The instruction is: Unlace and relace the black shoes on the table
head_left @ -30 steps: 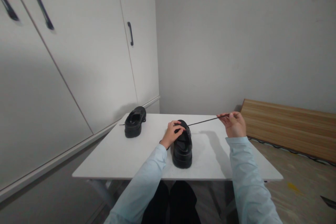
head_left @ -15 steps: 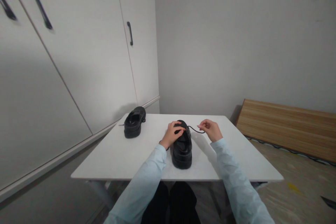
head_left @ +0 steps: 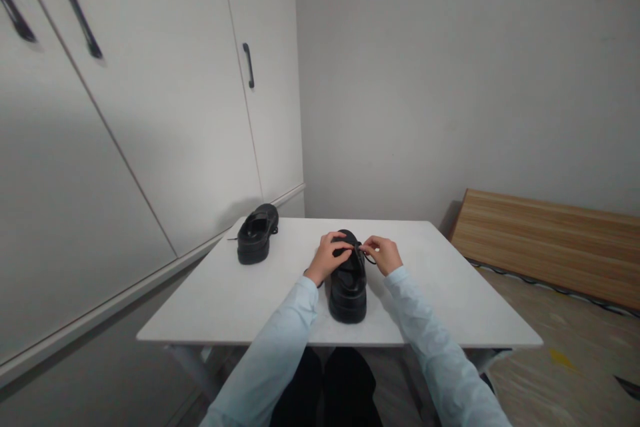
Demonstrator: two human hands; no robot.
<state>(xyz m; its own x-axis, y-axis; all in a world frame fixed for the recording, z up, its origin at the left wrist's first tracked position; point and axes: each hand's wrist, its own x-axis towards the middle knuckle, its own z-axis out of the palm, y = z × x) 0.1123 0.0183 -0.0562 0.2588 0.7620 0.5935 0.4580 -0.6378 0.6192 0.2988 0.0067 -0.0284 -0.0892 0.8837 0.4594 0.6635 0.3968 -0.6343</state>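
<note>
A black shoe (head_left: 349, 300) stands upright on the white table in front of me, heel toward me. My left hand (head_left: 330, 257) reaches over its upper from the left, fingers and thumb closed on the part near the lacing. At the shoe's right side, my right hand (head_left: 383, 254) pinches a black shoelace (head_left: 371, 260) close to the eyelets; the lace sags in a small loop below the fingers. The fingertips of both hands nearly meet, and they hide the eyelets and the lace's end. Some dark lace also shows beside my left wrist.
A second black shoe (head_left: 254, 243) lies at the table's back left, a lace end sticking out from it. The white table (head_left: 210, 310) has white cabinets (head_left: 150, 100) on its left and a grey wall (head_left: 450, 80) behind. A wooden panel (head_left: 545, 247) leans at the right.
My right hand has moved left to the shoe's side with the lace, which was stretched out to the right before. My left hand stays on the shoe.
</note>
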